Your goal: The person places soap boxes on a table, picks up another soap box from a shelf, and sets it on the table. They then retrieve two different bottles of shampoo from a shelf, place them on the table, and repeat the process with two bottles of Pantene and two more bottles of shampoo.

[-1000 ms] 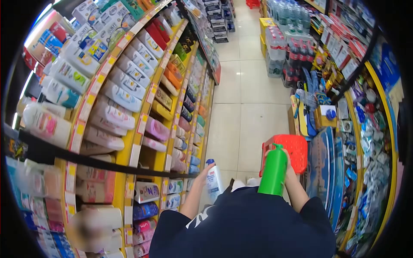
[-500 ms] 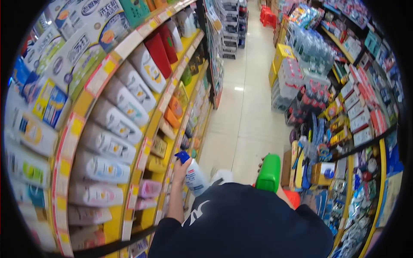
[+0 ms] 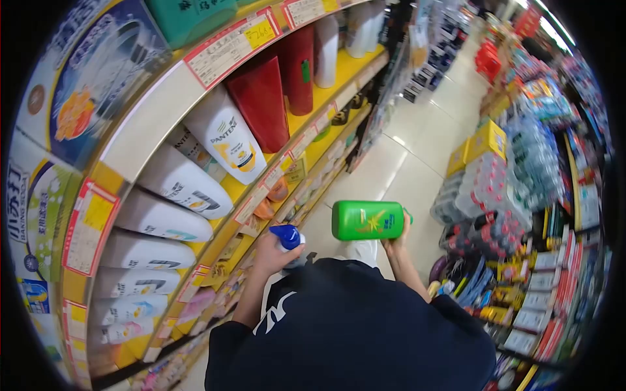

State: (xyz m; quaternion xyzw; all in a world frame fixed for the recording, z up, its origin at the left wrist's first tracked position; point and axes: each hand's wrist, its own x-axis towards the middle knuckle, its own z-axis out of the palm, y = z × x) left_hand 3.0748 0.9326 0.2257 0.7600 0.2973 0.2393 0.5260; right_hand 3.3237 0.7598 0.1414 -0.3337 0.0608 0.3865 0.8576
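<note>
The large bottle is bright green with a yellow burst figure, and the pump top is deep blue. The shirt is dark navy with a white squiggle. White bottles and deep red containers contrast with yellow shelving; red borders and yellow patches mark the white price labels.

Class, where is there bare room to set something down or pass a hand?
The floor looks bare beyond the green bottle, between the left-hand shelving and the stacked bottle packs. It is crowded among the shelved white bottles and around those packs.
</note>
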